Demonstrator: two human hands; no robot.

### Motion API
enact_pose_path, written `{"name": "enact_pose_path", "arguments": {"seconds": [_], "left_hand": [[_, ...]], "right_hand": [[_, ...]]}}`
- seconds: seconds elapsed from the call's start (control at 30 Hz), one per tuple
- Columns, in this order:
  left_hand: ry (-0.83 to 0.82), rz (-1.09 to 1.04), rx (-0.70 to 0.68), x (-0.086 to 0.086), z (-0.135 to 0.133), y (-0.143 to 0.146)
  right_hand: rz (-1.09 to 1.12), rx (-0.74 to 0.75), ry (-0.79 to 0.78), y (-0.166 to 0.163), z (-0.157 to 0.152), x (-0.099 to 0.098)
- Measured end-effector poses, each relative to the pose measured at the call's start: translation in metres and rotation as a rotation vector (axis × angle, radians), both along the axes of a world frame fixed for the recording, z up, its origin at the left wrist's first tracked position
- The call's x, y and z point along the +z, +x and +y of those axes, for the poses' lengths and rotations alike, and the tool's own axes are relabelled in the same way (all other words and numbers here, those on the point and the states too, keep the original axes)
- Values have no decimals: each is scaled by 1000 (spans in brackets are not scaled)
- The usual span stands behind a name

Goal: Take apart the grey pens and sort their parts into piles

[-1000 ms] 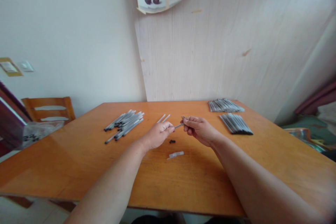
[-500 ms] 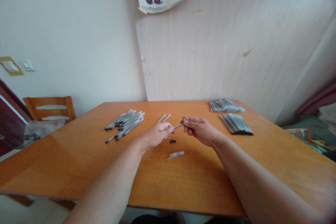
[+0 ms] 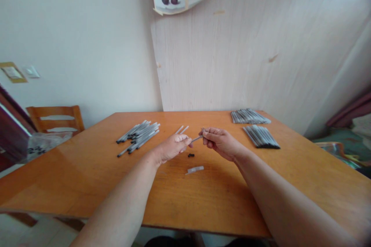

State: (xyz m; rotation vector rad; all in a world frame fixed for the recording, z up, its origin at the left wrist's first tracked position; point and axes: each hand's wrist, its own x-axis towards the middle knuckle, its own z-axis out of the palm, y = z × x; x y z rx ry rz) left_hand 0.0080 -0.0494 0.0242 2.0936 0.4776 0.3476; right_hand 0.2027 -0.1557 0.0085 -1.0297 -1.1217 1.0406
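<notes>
With your left hand [image 3: 173,148] and right hand [image 3: 218,141] you pinch one thin, straight rod [image 3: 197,139] between them, above the smooth, glossy wooden table [image 3: 203,204]. Two pale tubes [image 3: 185,129] lie just far of your left hand; small black parts [image 3: 191,155] and translucent plastic bits [image 3: 195,170], number unclear, lie nearer. Left is one loose pile of slim pens [image 3: 143,135], too overlapped to count; right, two flat bundles [image 3: 261,136].

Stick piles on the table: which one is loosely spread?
The left pile, left of the left hand: it sprawls unevenly, whereas the near right bundle and far right bundle lie packed together.
</notes>
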Motion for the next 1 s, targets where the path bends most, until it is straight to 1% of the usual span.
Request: {"name": "enact_pose_path", "arguments": {"seconds": [0.07, 0.17, 0.27, 0.37, 0.6, 0.73, 0.87, 1.0], "left_hand": [[22, -9, 13, -2, 0, 3], [99, -72, 35, -8, 1, 9], [167, -106, 29, -10, 2, 12], [180, -86, 14, -9, 1, 12], [110, -33, 13, -4, 0, 8], [30, -1, 13, -4, 0, 6], [-65, -15, -15, -3, 0, 4], [-107, -35, -35, -1, -1, 3]], "right_hand": [[3, -17, -7, 0, 2, -3], [-1, -41, -21, -1, 4, -5], [-14, -46, -21, -1, 4, -5], [-35, -43, -20, 0, 2, -2], [-73, -18, -4, 0, -1, 2], [-83, -14, -1, 0, -3, 4], [-91, -7, 4, 0, -4, 6], [-91, 10, 16, -3, -5, 6]]}}
